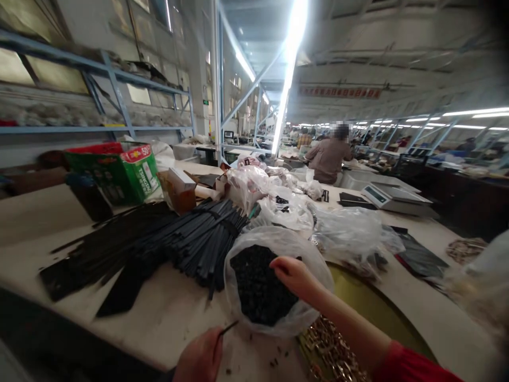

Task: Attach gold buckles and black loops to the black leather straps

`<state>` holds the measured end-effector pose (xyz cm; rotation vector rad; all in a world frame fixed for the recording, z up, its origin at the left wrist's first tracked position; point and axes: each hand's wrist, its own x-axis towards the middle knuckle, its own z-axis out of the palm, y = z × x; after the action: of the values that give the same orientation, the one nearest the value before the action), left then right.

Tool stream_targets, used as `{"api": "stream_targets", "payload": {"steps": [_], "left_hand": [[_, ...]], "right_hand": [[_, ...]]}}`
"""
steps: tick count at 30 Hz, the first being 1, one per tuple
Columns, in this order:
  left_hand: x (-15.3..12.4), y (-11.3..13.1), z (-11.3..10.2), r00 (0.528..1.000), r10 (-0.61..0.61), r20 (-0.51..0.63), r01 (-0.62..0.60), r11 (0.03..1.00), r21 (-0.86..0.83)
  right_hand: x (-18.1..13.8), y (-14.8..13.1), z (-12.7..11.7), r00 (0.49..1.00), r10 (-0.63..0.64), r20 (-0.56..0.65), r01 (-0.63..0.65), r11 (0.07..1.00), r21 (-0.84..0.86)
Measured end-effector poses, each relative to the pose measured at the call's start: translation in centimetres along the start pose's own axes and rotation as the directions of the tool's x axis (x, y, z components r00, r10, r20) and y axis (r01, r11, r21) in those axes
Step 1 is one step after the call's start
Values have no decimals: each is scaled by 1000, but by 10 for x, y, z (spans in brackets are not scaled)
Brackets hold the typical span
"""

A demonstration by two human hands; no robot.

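Most black pieces [256,292] lay in the near bag [312,252], few outside; the right hand [296,276] bunched its fingers, contents unclear; the left hand [201,355] pinched a dark strip [229,328].

Two grips [293,273] [202,354], one tray [368,300], one scale [393,198]

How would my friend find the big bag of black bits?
On the pale table, find the bundle of dark strips. Just right of it sits an open, whitish plastic bag full of small black pieces. Unlike the plastic bags behind it, it has the right hand over its opening.
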<state>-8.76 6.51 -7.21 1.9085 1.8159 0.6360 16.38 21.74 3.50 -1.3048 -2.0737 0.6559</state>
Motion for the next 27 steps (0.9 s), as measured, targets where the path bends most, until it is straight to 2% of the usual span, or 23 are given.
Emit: {"api": "stream_targets", "payload": {"steps": [2, 5, 10, 15, 19, 23, 25, 26, 27], "left_hand": [[0, -2, 4, 998, 53, -31, -51, 996, 68], [4, 4, 1, 994, 94, -56, -85, 986, 141], [5, 27, -18, 999, -43, 29, 40, 993, 113], [-1, 53, -42, 989, -89, 116, 95, 994, -50], [-6, 66, -45, 959, -131, 251, 198, 945, -261], [-11, 75, -38, 906, -147, 398, 316, 859, -403], [-15, 81, -35, 872, -113, 477, 381, 768, -514], [-16, 85, -35, 853, -93, 514, 417, 712, -564], [-18, 88, -34, 832, -78, 549, 456, 659, -598]], "right_hand": [[-32, 4, 20, 996, 12, 85, -5, 996, -93], [-58, 11, 39, 992, 57, 116, -27, 969, -244], [-60, 1, 58, 989, 89, 119, -31, 906, -423], [-51, -9, 72, 991, 102, 84, -56, 900, -433], [-56, -8, 69, 995, 96, 39, -79, 949, -306], [-88, -17, 65, 991, 129, -35, -132, 985, -107], [-113, -25, 66, 980, 197, -39, -194, 979, 66], [-126, -29, 68, 968, 250, -21, -241, 948, 210], [-138, -33, 70, 939, 342, 33, -315, 820, 478]]}}
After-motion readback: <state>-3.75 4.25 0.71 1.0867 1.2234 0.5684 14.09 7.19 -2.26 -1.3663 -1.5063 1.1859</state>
